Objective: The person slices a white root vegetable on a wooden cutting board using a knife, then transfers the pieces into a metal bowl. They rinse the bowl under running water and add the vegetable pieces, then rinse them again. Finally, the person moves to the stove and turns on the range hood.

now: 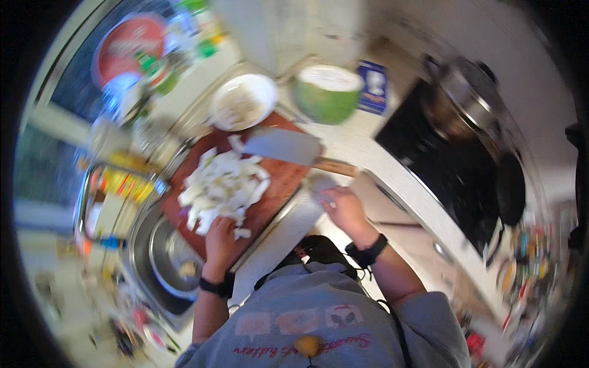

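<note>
A heap of cut white vegetable pieces [221,188] lies on a reddish-brown cutting board [287,181]. My left hand [221,237] touches the near edge of the heap, its fingertips partly hidden among the pieces. Across the board's far right part rests a cleaver, its broad blade [283,145] flat and its wooden handle [336,166] jutting past the edge. My right hand [343,209] is off the board, just below that handle, with fingers bent; blur hides whether it holds anything. A white bowl [244,102] with pale contents stands at the board's far edge.
A metal sink [152,257] lies left of and partly under the board. Behind stand a green-and-white bowl [329,94] and a blue packet [373,87]. To the right is a black cooktop [428,156] with a lidded metal pot [469,96]. Bottles crowd the far left.
</note>
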A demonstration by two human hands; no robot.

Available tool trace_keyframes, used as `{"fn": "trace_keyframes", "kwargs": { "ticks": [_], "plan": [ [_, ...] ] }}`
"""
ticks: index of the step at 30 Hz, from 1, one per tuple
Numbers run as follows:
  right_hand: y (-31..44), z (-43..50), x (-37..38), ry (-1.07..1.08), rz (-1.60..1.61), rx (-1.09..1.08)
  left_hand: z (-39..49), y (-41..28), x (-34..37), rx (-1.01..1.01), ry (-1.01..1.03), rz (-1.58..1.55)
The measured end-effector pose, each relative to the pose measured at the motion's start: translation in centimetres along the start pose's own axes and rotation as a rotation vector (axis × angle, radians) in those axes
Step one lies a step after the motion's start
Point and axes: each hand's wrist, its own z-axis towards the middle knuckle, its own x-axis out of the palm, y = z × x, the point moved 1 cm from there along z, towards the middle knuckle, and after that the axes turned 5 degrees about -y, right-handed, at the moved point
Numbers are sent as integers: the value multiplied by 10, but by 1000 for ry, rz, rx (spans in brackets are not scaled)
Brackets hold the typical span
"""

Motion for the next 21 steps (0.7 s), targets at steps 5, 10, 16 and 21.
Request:
{"fn": "trace_keyframes", "kwargs": {
  "ticks": [5, 10, 16, 21],
  "plan": [
    [2, -60, -12, -49, -54, 143, 4, 0, 5, 140, 178, -126],
    [-33, -135, -41, 30, -93, 418, 9, -23, 12, 304, 326, -100],
    [-125, -205, -107, -124, -88, 701, 2, -84, 19, 418, 439, -150],
    [-243, -205, -176, -277, -201, 734, -21, -132, 53, 354, 412, -96]
  ]
}}
